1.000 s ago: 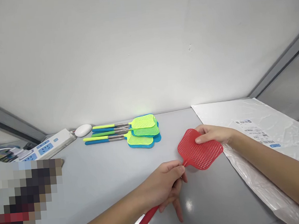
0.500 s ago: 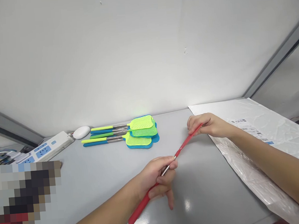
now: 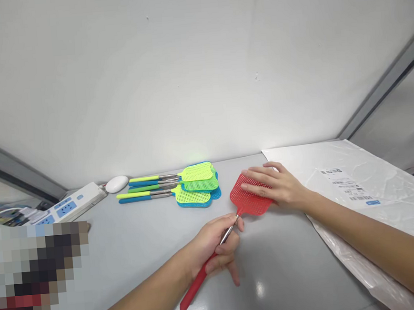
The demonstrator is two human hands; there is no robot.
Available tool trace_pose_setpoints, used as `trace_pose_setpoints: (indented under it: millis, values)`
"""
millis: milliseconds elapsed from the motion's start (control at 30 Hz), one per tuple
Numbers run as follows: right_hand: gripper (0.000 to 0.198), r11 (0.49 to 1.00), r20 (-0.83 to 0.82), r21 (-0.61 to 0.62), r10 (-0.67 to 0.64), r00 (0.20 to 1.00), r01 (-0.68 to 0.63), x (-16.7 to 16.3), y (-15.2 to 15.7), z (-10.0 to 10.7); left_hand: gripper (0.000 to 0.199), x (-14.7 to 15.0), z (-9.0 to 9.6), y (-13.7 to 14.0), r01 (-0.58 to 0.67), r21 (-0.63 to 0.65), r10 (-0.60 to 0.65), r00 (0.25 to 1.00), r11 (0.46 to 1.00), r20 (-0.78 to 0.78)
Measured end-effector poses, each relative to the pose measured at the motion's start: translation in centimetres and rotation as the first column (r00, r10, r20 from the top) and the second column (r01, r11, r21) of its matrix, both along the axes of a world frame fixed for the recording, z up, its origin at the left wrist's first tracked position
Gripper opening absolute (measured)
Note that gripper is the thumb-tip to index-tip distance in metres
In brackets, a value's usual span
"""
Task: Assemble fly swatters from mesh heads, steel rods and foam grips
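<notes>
A red fly swatter (image 3: 244, 197) with a perforated head and a metal shaft lies across both hands, its face turned upward. My left hand (image 3: 214, 250) is closed around the shaft and upper handle, thumb near the neck. Over the right part of the red head, my right hand (image 3: 281, 185) rests with its fingers stretched out; its thumb is hidden. Behind my left hand, a pile of yellow-green, green and blue fly swatters (image 3: 195, 194) lies on the grey table (image 3: 128, 252), heads to the right.
A white plastic mailing bag (image 3: 384, 174) with a printed label covers the table's right side. On the left stand a white power strip (image 3: 78, 202) with plugs and a white oval object (image 3: 116, 184). A pale wall (image 3: 201, 79) rises behind the table. A blurred patch hides the lower left.
The red swatter's head has turned from edge-on to face-up. My right hand has gone from pinching its edge to lying across it with fingers extended. My left hand keeps its grip.
</notes>
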State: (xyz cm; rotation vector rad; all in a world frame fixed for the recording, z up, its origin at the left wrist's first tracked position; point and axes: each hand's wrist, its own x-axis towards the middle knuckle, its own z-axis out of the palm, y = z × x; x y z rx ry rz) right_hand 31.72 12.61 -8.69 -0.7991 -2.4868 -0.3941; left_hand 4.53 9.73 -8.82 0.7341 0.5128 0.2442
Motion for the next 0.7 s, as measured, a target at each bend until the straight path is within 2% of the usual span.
trace_pose_setpoints:
  millis: [67, 167, 333, 500, 600, 700]
  values:
    - [0.054, 1.0, 0.091, 0.002, 0.02, 0.996, -0.02, -0.5, -0.2, 0.3, 0.026, 0.2, -0.1, -0.1, 0.0, 0.014, 0.0, 1.0, 1.0, 0.0]
    - [0.055, 1.0, 0.141, 0.003, 0.027, 0.99, -0.028, -0.4, 0.0, 0.3, 0.028, 0.6, -0.4, 0.0, -0.014, -0.012, 0.014, 0.999, 1.0, 0.035]
    - [0.057, 0.999, 0.066, 0.031, 0.013, 0.998, -0.015, 0.4, 1.0, -0.2, 0.032, 0.8, -0.7, 0.4, 0.02, -0.108, -0.005, 0.991, 0.994, 0.133]
    - [0.062, 0.984, 0.024, 0.18, -0.025, 0.999, 0.02, 0.1, 1.1, -0.5, 0.036, 0.4, -0.3, 0.5, 0.115, -0.192, -0.077, 0.978, 0.975, 0.196]
    - [0.059, 0.969, 0.036, 0.24, -0.066, 0.997, 0.055, -0.2, 0.8, -0.5, 0.036, 0.5, -0.1, 0.2, 0.058, -0.11, -0.045, 0.993, 0.992, 0.111]
    - [0.054, 0.97, 0.073, 0.236, -0.078, 0.994, 0.059, -0.3, 0.5, -0.4, 0.039, 0.9, 0.2, -0.3, -0.064, 0.06, 0.063, 0.998, 0.996, 0.014]
